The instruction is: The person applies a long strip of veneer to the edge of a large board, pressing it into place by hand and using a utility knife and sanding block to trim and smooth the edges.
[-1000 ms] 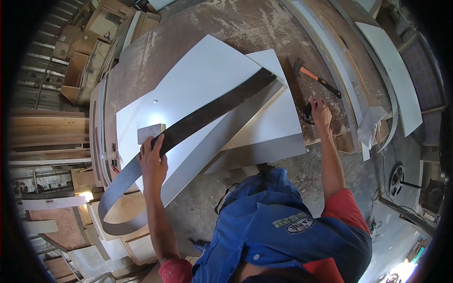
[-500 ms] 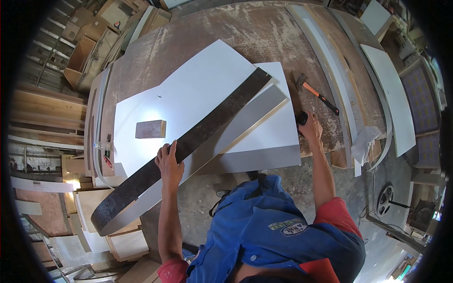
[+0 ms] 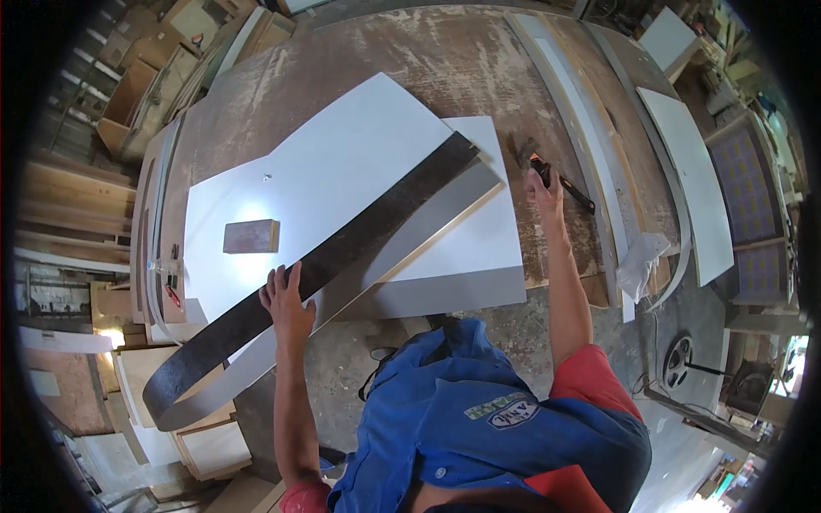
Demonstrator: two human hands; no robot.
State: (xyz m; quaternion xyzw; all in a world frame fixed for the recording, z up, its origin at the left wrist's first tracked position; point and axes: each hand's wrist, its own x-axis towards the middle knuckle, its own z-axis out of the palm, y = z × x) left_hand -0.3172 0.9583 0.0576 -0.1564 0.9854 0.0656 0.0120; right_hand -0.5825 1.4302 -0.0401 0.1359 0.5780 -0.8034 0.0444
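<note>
A long dark strip (image 3: 342, 244) lies slantwise over white panels (image 3: 351, 145). Its lower left end bends round in a loop, showing a grey inner face. My left hand (image 3: 289, 303) rests on the strip's near edge with fingers spread. On the brown workbench, my right hand (image 3: 546, 192) is closed round a small black object (image 3: 540, 169) whose kind I cannot make out. That hand is right at the hammer (image 3: 583, 198), covering part of its orange and black handle. A brown rectangular block (image 3: 251, 237) sits on the white panel, left of the strip.
Long narrow boards (image 3: 569, 120) run along the bench's right side, with a crumpled clear plastic bag (image 3: 641, 259) near their close end. A white panel (image 3: 688, 184) leans farther right. At the left edge lie small red and black tools (image 3: 173, 286). Stacked timber (image 3: 77, 209) fills the far left.
My right hand has moved away from me, from beside the white panel's right edge to the hammer, with the black object in it. My left hand stays on the strip; its fingers are more spread.
</note>
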